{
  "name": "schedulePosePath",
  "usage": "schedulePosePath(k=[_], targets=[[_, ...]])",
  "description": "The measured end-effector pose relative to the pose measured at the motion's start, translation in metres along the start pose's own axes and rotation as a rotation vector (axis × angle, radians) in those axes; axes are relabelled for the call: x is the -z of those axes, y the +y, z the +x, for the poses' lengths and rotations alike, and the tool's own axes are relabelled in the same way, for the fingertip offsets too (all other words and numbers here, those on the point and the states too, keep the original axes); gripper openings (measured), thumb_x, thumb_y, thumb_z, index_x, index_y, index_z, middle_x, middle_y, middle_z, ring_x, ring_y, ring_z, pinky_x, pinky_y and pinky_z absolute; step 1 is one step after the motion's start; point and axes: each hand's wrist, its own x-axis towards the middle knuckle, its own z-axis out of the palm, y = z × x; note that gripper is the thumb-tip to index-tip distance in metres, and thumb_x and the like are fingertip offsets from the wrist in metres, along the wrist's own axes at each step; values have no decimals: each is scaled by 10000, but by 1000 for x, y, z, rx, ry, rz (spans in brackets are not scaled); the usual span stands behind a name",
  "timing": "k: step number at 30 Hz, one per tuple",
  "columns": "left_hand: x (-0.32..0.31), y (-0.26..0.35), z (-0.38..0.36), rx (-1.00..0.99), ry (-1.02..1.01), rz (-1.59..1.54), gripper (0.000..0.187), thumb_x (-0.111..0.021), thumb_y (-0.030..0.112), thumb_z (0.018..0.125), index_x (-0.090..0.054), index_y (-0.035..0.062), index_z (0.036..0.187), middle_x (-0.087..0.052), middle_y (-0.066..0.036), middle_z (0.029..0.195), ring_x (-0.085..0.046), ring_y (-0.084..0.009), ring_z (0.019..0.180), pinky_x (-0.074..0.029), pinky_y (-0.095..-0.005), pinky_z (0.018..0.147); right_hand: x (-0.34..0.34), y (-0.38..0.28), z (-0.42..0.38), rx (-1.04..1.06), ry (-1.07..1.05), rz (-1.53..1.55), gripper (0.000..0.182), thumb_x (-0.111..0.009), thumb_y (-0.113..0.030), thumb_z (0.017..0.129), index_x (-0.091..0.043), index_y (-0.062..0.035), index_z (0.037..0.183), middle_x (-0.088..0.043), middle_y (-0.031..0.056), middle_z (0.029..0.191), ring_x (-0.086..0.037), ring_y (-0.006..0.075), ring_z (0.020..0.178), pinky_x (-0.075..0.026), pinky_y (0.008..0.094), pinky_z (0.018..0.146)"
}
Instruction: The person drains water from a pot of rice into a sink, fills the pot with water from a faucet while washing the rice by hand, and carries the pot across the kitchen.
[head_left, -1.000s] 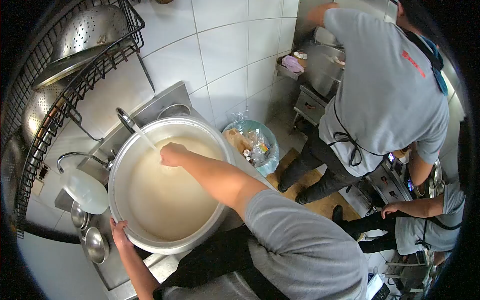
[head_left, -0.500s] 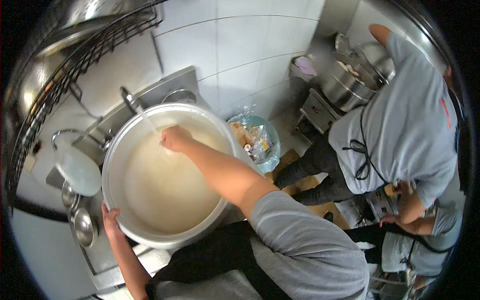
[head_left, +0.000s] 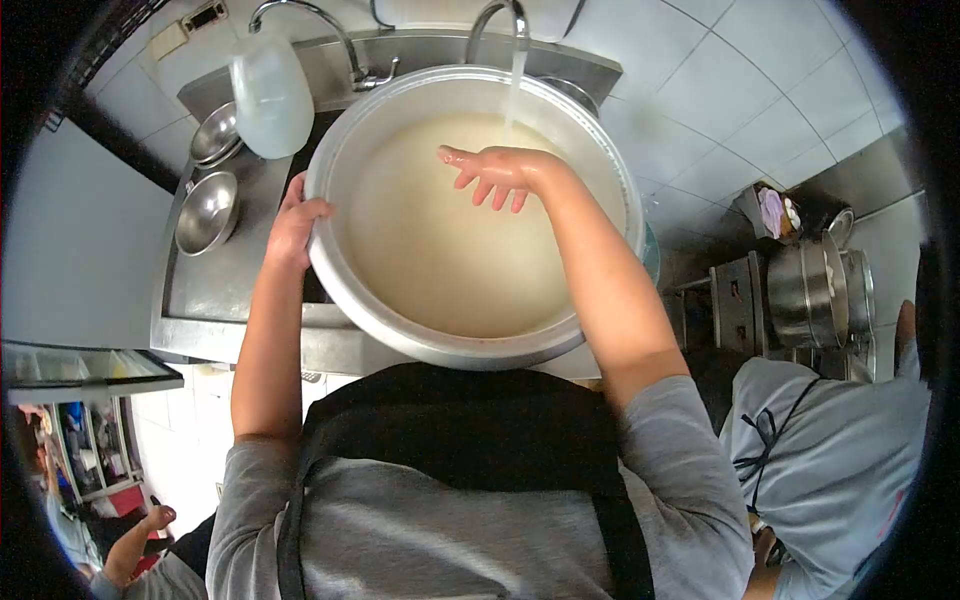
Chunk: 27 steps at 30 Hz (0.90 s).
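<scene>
A large round metal pot [head_left: 430, 352] stands in the sink, holding cloudy whitish liquid [head_left: 450, 270]. Water runs into it from the curved tap [head_left: 520, 35] at its back. My left hand [head_left: 293, 225] grips the pot's left rim, thumb over the edge. Above the liquid, near the water stream, my right hand [head_left: 495, 172] is wet and spread, with nothing in it. What lies beneath the cloudy surface is hidden.
Left of the pot are metal bowls [head_left: 208, 212], a translucent jug [head_left: 272, 98] and a second tap [head_left: 345, 50]. Steel pots [head_left: 808, 290] stand at the right. A co-worker in grey [head_left: 820, 440] is at lower right; another person's arm [head_left: 135, 540] shows at lower left.
The view has swung left and levelled. My right hand, earlier closed in the water stream, is now spread over the liquid. My left hand still holds the rim.
</scene>
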Motion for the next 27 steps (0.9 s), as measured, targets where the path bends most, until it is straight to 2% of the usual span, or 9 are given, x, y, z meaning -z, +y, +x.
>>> schedulePosePath(k=[3, 4, 7, 10, 14, 15, 18, 22, 27], targets=[[2, 1, -1, -12, -34, -44, 576, -510, -28, 607, -383, 19, 1167, -509, -134, 991, -533, -245, 865, -458, -348, 773, -19, -16, 12, -102, -135, -95, 1041, -214, -848, 662, -344, -74, 1346, -321, 288, 1332, -356, 415, 1218, -360, 556, 913], [1, 2, -1, -14, -35, -40, 576, -514, -29, 606, -382, 19, 1165, -509, -135, 988, -533, -245, 860, -459, -346, 771, -26, -22, 11, -129, -181, -78, 1027, -237, -842, 670, -291, -95, 1373, -233, 229, 1404, -247, 393, 1288, -268, 575, 975], [-4, 7, -7, -1, -21, 1, 564, -518, -28, 607, -386, 16, 1154, -509, -135, 986, -532, -243, 855, -460, -343, 766, -49, -13, 17, -56, -117, 61, 1011, -270, -829, 681, -235, -113, 1394, -162, 144, 1452, -139, 362, 1331, -159, 554, 1033], [-1, 3, -4, -4, -16, 12, 560, -519, -25, 612, -391, 18, 1155, -508, -136, 984, -528, -242, 862, -457, -346, 768, -49, -14, 15, -49, -155, 77, 1031, -300, -829, 675, -179, -113, 1406, -131, 84, 1469, -95, 327, 1347, -87, 551, 1048], [0, 1, -5, 19, 33, 12, 561, -517, -18, 628, -393, 23, 1174, -509, -137, 998, -523, -244, 889, -448, -358, 784, -50, -14, 2, 10, -177, -42, 1030, -291, -836, 672, -250, -90, 1381, -160, 118, 1456, -125, 307, 1345, -123, 485, 1064], [5, -2, -4, -2, 25, 79, 595, -515, -8, 645, -374, 25, 1222, -512, -141, 1037, -524, -249, 916, -441, -359, 803, -57, -9, 13, 60, -160, -108, 1019, -288, -832, 678, -277, -83, 1368, -174, 129, 1449, -136, 308, 1342, -129, 462, 1068], [8, -7, 2, -32, 21, 100, 657, -506, -5, 636, -353, 31, 1275, -512, -147, 1095, -507, -266, 983, -418, -376, 859, -52, 10, 52, 150, -13, -295, 992, -279, -820, 697, -359, -60, 1330, -218, 161, 1428, -170, 311, 1333, -144, 395, 1080], [17, -10, -1, 0, 21, 78, 629, -489, 29, 627, -383, 52, 1247, -514, -137, 1076, -508, -269, 967, -426, -375, 851, -69, 19, 89, 246, -58, -314, 873, -265, -752, 769, -359, -93, 1334, -240, 152, 1422, -205, 315, 1321, -165, 421, 1068], [14, -8, -5, -30, -74, 26, 670, -508, 35, 585, -363, 49, 1239, -511, -143, 1051, -526, -288, 930, -453, -394, 806, -76, 9, 64, 207, 6, -385, 786, -272, -717, 796, -348, -162, 1348, -249, 124, 1425, -213, 312, 1318, -174, 446, 1059]])
